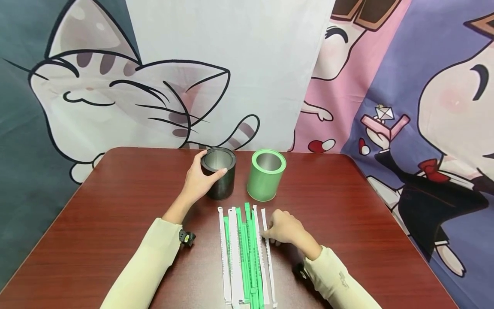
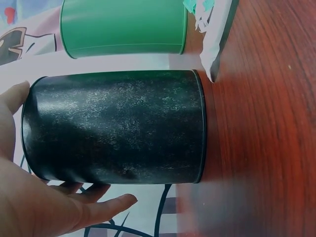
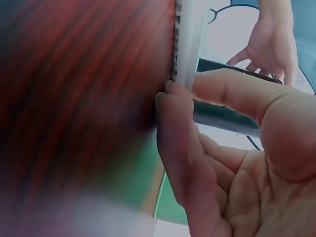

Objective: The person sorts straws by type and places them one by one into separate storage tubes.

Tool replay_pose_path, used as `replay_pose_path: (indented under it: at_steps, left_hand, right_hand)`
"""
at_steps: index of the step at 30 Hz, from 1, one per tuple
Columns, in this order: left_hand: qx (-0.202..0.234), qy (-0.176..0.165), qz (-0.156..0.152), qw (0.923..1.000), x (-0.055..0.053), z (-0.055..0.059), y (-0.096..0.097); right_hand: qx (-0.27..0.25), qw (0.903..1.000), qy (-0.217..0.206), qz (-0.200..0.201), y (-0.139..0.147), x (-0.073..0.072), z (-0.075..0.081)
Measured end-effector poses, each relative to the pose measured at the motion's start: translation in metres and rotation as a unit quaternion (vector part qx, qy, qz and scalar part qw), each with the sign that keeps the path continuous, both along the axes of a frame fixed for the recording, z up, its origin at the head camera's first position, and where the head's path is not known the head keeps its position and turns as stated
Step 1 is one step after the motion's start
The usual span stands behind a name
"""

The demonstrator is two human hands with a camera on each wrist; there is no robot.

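Observation:
A black metal can [image 1: 223, 186] stands upright with its mouth facing up. My left hand [image 1: 198, 180] holds it near the rim, thumb on the near side and fingers round the left side. In the left wrist view the can's dark, scuffed wall [image 2: 116, 128] shows beside the fingers. My right hand [image 1: 284, 227] pinches a white paper-wrapped straw [image 1: 270, 268] between thumb and fingertips. This straw is the rightmost of a row of wrapped straws, white ones [image 1: 234, 257] and green ones [image 1: 252, 262], lying lengthwise below the cans.
A green can [image 1: 264, 185] stands upright just right of the black one. Both are near the back edge of the dark red wooden table [image 1: 339, 206]. Behind the table hangs a cloth [image 1: 270, 64] printed with cartoon figures.

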State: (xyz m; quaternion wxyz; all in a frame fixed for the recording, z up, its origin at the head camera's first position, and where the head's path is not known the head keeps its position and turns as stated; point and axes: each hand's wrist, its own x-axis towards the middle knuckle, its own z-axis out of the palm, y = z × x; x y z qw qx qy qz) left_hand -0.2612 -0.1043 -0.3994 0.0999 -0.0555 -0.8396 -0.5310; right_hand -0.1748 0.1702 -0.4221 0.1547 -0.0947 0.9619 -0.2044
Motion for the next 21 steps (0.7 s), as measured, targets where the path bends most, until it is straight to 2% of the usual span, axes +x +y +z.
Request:
replay_pose_path:
  at_steps: [6, 12, 21]
  left_hand:
    - [0.007, -0.003, -0.004, 1.0, 0.0, -0.002, 0.0]
    - [0.01, -0.008, -0.009, 0.9999, -0.001, -0.003, 0.001]
    - [0.013, -0.006, -0.005, 0.9999, 0.0, -0.003, 0.0]
  right_hand:
    - [-0.015, 0.9998, 0.009, -0.006, 0.002, 0.001, -0.003]
    - [-0.013, 0.9989, 0.042, -0.014, 0.003, 0.003, -0.002]
    - [-0.048, 0.9972, 0.057, -0.004, 0.006, 0.004, 0.008]
